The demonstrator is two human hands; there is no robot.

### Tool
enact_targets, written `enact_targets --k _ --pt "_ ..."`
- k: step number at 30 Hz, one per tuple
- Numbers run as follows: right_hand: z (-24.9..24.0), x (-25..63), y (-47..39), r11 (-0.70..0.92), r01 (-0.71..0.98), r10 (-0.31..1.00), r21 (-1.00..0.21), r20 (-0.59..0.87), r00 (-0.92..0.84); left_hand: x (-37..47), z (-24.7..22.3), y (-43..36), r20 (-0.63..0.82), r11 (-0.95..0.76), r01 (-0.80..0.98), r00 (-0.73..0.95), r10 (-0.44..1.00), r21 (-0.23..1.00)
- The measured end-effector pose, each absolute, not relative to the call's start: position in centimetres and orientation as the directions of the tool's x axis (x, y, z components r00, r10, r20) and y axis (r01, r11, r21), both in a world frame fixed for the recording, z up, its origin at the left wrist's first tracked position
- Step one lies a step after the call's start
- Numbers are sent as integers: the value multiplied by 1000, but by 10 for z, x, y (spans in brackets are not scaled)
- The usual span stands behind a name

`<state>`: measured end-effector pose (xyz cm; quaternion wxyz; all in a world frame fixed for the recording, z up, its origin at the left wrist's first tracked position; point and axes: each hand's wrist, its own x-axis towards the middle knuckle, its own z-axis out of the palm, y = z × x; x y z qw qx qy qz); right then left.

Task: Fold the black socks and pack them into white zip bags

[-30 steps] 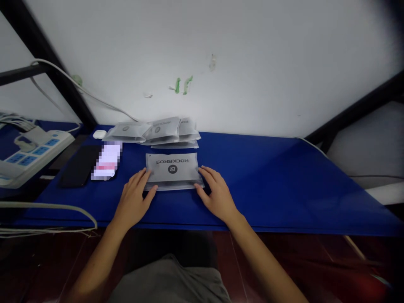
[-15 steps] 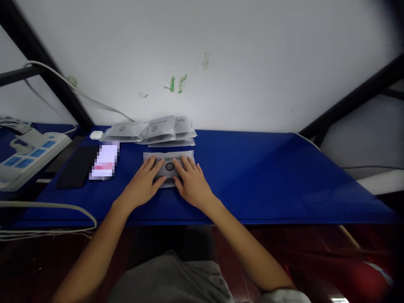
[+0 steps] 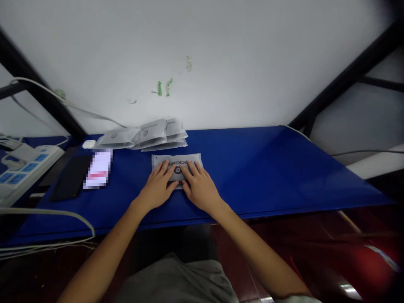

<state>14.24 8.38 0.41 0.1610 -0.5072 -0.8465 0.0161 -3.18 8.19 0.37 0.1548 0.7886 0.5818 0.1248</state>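
A grey frosted plastic pouch [image 3: 177, 160] with dark lettering and a round logo lies flat on the blue table [image 3: 252, 168]. On its left part rests my left hand [image 3: 158, 185], palm down with the fingers spread. My right hand [image 3: 200, 185] lies likewise across the right part, thumb near the lower edge. Both hands press on the pouch from above and cover its sides; neither grips it. Just behind it, against the wall, several similar pouches [image 3: 154, 130] are piled in overlapping layers.
To the left are a dark phone [image 3: 71, 179], a phone with a blurred lit screen [image 3: 98, 168] and a small white case [image 3: 89, 144]. A white power strip [image 3: 31, 170] with plugs stands further left. Black frame bars [image 3: 344, 80] rise at both sides.
The pouch and both hands have shifted to the right relative to the pile behind. My view has turned slightly. The hands stay flat on the pouch.
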Motion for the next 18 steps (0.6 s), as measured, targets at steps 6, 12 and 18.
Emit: enact_targets --k 6,12,18 --pt "-4 180 89 402 898 892 -179 296 -340 12 8 99 -33 -332 865 370 928 376" --pt "-9 220 111 329 929 913 -171 307 -267 57 10 126 -77 -379 844 437 896 381" --pt "-8 242 144 291 945 934 -149 260 -246 88 5 152 -25 -385 855 419 908 348"
